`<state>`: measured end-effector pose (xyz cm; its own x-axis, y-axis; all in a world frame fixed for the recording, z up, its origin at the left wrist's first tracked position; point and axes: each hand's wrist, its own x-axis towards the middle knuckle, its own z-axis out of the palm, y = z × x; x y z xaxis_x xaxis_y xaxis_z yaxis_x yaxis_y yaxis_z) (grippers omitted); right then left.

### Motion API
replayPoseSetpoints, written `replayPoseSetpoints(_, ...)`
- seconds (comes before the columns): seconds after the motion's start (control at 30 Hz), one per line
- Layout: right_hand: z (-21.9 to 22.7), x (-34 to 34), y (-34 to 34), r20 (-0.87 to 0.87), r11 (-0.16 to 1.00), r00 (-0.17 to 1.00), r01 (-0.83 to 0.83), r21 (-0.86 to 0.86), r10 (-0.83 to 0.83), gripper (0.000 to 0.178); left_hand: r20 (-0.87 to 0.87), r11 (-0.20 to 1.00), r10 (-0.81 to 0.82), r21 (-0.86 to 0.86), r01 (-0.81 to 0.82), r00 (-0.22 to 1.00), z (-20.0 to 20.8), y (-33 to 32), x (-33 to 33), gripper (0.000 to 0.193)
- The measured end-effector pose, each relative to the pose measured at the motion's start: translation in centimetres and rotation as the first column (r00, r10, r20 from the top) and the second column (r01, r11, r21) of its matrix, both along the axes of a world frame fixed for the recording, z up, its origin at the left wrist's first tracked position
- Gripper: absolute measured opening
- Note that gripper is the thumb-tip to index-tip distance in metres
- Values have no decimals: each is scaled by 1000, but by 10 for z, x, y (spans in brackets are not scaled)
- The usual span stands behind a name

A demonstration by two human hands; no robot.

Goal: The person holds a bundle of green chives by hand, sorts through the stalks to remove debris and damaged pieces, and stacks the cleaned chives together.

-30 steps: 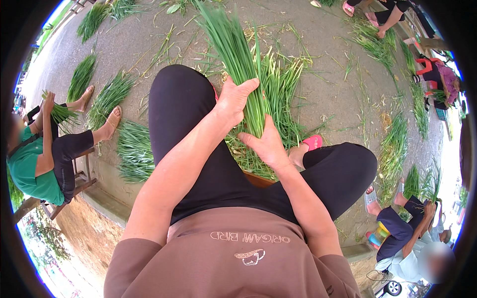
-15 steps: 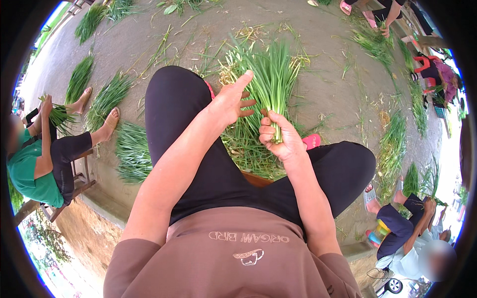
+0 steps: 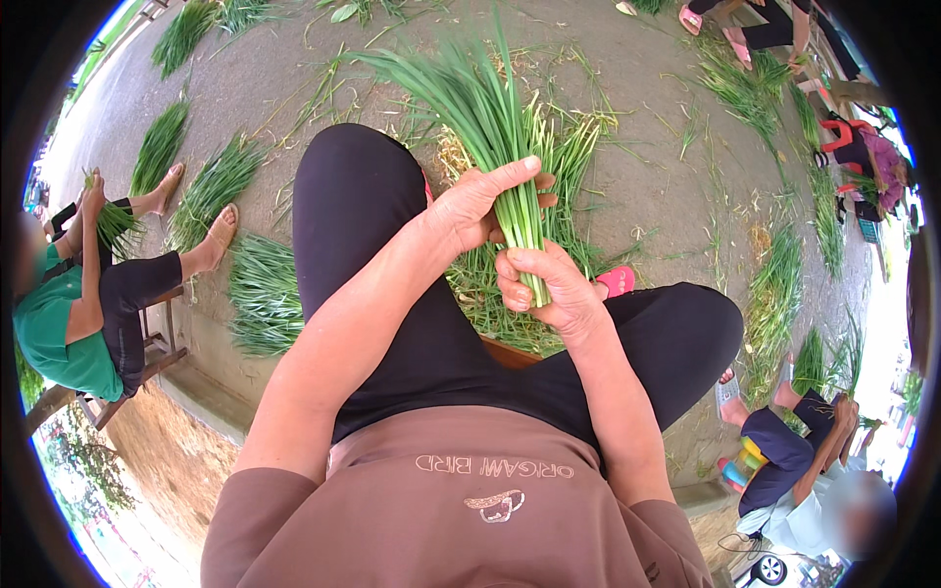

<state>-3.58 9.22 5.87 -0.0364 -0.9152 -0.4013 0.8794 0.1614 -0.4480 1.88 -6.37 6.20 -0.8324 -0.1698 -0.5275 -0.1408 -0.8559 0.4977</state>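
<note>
A bunch of garlic chives is held in front of me, its pale stalk ends toward me and its dark green leaves fanning away to the far left. Around the middle of the stalks is my left hand, thumb laid across the front and fingertips showing on the right side. My right hand grips the lower stalks near their cut-looking ends, thumb in front. Beneath the bunch, a loose heap of chives lies on the ground between my knees, partly covered by my hands.
More chive piles lie on the left and right. A seated person in green handles chives at left; another in pale blue sits at lower right. Further people sit at upper right. Stray leaves litter the concrete ground.
My left hand has moved right and closed around the stalks, having been open beside them. The bunch has tilted, its leaf tips swinging left. My right hand has come slightly nearer to me.
</note>
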Motion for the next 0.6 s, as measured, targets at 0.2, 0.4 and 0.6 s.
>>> replayPoseSetpoints(0.2, 8, 6, -4, -275, 997, 960, 65, 38, -52, 42, -147, 988, 153, 23, -151, 977, 0, -3, -1, 37)
replayPoseSetpoints(0.4, -13, -4, -8, -439, 920, 829, 391, 15, -345, 60, -188, 954, 279, -56, -294, 942, 7, -11, -5, 37)
replayPoseSetpoints(0.6, -3, 3, -8, -782, 987, 623, 100, 126, 37, 45, -217, 964, 230, -81, -252, 949, -3, -3, -4, 39)
